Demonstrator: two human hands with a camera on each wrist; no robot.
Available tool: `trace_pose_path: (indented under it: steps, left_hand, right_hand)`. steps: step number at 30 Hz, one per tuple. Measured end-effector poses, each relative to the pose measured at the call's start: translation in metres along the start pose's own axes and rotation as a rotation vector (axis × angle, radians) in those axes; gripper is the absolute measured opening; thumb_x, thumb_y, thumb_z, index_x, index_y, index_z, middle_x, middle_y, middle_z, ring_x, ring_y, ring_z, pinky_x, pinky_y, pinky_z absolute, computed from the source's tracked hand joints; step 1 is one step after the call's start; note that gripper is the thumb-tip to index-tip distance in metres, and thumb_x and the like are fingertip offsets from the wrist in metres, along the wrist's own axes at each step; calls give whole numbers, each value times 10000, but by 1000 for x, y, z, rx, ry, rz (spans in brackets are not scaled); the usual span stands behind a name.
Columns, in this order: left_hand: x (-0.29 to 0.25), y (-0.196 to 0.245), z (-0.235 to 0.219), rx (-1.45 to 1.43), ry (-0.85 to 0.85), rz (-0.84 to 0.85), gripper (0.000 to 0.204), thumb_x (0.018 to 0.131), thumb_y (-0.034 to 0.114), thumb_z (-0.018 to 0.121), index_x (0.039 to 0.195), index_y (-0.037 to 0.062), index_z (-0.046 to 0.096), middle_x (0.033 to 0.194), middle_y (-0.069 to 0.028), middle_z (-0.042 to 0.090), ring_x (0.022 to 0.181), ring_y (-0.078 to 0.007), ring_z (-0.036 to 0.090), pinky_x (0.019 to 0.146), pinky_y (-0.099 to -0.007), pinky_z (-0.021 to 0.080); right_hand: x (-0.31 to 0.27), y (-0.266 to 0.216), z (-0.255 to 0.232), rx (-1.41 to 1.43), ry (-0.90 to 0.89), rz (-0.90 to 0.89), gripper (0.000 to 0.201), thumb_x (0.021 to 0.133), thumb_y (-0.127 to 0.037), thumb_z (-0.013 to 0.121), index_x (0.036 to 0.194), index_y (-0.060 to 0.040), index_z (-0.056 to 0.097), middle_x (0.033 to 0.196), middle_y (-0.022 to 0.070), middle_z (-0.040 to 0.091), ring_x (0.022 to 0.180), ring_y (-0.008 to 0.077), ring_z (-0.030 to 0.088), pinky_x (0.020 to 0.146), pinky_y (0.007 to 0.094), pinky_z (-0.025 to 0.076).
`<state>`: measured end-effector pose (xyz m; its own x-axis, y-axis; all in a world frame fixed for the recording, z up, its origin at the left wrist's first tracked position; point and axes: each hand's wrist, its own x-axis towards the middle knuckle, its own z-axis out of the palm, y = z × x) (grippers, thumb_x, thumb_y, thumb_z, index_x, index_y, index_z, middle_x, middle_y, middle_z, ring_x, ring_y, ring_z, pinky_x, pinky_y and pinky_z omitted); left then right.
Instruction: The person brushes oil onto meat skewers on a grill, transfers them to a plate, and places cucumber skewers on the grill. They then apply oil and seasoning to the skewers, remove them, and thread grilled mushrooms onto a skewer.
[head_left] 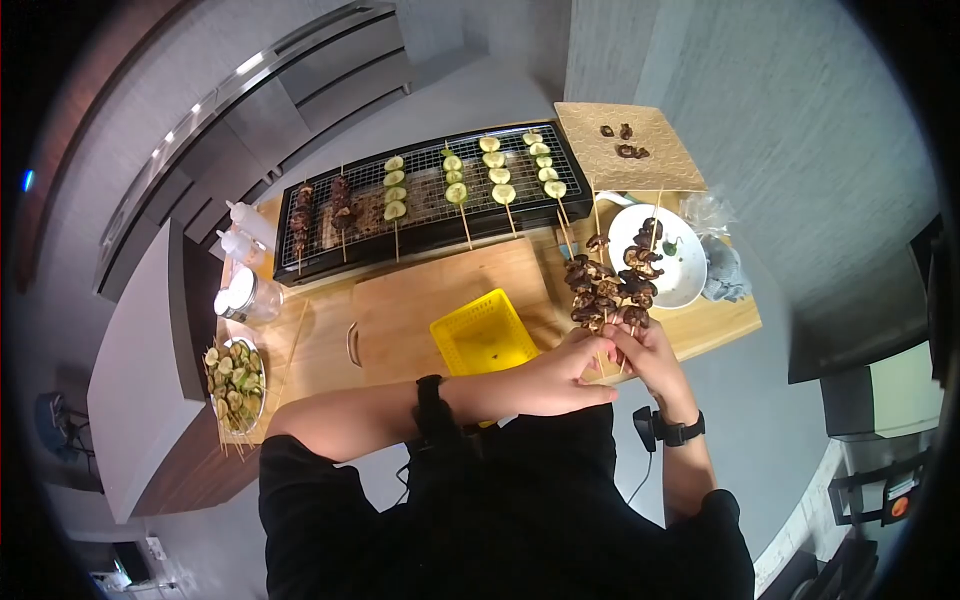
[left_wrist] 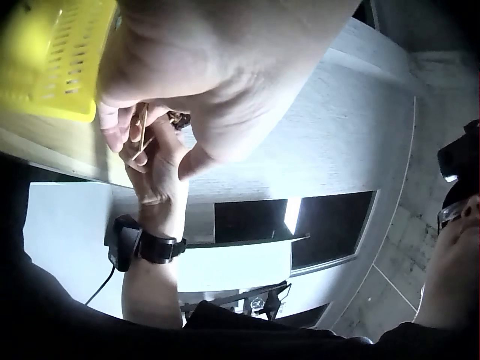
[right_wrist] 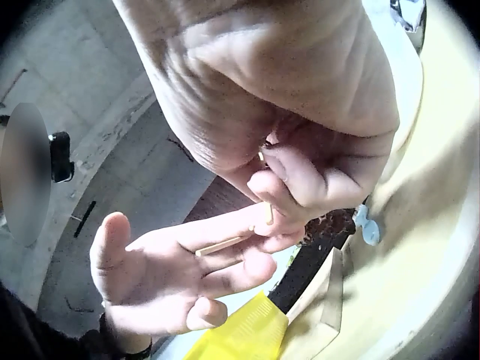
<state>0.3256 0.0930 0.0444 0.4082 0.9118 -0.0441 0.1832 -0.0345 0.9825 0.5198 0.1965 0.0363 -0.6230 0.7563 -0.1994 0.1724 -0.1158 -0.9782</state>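
Note:
Several skewers of dark brown mushroom pieces [head_left: 603, 290] point up and away from both hands, over the table's right front. My right hand [head_left: 655, 362] [right_wrist: 300, 90] grips the bare lower ends of sticks, with thumb and finger pinched together. Close against it, my left hand [head_left: 560, 378] [right_wrist: 165, 281] reaches across from the left. Its palm shows in the right wrist view, thumb spread apart, and a bare stick [right_wrist: 221, 245] lies along its fingers. Sticks [left_wrist: 142, 127] also show between the two hands in the left wrist view.
A black grill [head_left: 430, 200] carries skewers of green slices and dark meat. Nearby are a yellow basket [head_left: 485, 335], a cutting board [head_left: 400, 310], a white bowl [head_left: 685, 285] and a gold board [head_left: 660, 175] with mushroom pieces. Bottles [head_left: 240, 248] and a plate of skewers [head_left: 262, 375] stand left.

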Motion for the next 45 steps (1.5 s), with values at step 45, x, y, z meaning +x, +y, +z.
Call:
trace_pose_path:
  steps: [45]
  left_hand:
    - [-49,14,-55,1041,-198,256,264,918,286,717,1085,103,626,1110,-76,622,1141,-279,633,1247,-550,288]
  right_hand:
    - [12,39,0,-149,153,-101,176,1044,-117,652,1138,32,648,785,21,642,705,68,531,631,275,447]
